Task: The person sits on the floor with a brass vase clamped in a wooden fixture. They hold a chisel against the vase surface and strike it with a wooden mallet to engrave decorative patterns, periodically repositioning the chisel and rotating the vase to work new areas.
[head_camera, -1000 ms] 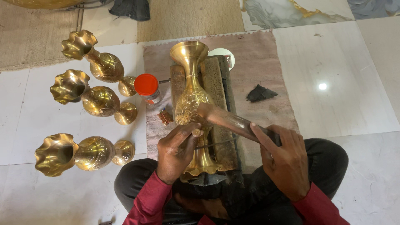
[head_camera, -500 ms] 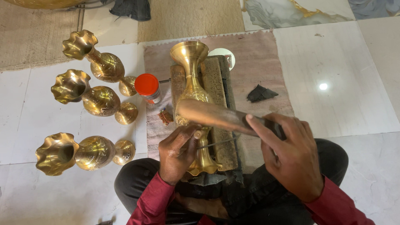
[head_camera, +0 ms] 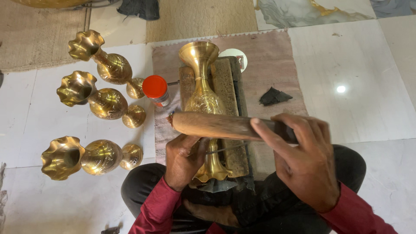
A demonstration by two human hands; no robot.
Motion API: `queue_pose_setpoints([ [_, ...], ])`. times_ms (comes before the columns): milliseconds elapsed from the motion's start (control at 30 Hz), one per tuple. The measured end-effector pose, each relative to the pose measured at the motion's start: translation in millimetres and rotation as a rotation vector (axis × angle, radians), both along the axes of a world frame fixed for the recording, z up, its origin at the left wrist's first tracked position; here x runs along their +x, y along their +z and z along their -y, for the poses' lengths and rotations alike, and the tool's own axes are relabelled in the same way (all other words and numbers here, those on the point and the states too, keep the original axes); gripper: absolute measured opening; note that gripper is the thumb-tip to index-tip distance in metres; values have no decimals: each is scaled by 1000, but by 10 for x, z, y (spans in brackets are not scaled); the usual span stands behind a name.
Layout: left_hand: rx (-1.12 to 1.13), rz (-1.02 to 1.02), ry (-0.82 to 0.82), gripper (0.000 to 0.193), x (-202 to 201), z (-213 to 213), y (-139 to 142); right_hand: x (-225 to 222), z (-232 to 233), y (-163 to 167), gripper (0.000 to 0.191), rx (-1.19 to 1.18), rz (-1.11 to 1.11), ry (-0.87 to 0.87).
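Right hand (head_camera: 305,167) has swung the wooden mallet (head_camera: 216,125) level across the brass vase (head_camera: 203,102) — fingers wrapped on its handle, left hand (head_camera: 184,160) fingers pinching a thin metal tool (head_camera: 232,147) against the vase lying on the wooden block (head_camera: 229,86) — striking posture now.

The right hand (head_camera: 303,162) holds a wooden mallet (head_camera: 216,125) across a brass vase (head_camera: 203,102), left hand (head_camera: 184,158) beside it.

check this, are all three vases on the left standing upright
No, the three vases left of the mat all lie on their sides on the floor.
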State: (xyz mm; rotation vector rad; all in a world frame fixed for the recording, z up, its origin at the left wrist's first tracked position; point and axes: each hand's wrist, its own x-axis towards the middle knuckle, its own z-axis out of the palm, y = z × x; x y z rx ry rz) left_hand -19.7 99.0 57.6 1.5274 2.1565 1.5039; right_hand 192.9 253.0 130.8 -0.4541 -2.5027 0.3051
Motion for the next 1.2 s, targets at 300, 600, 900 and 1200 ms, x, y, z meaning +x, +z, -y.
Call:
queue_pose_setpoints([
  [300, -39, -17, -97, 24, -46, -115, 203, 129, -31, -230, 62, -105, -70, -77],
  [600, -106, -81, -322, 38, -169, -209, 407, 312, 123, -446, 56, -200, -197, -196],
  [900, -210, -193, -419, 43, -255, -301, 450, 356, 149, -608, 65, -252, -12, -264],
  [1200, -223, -222, -465, 37, -295, -346, 494, 256, 82, -776, 66, -253, 66, -245],
])
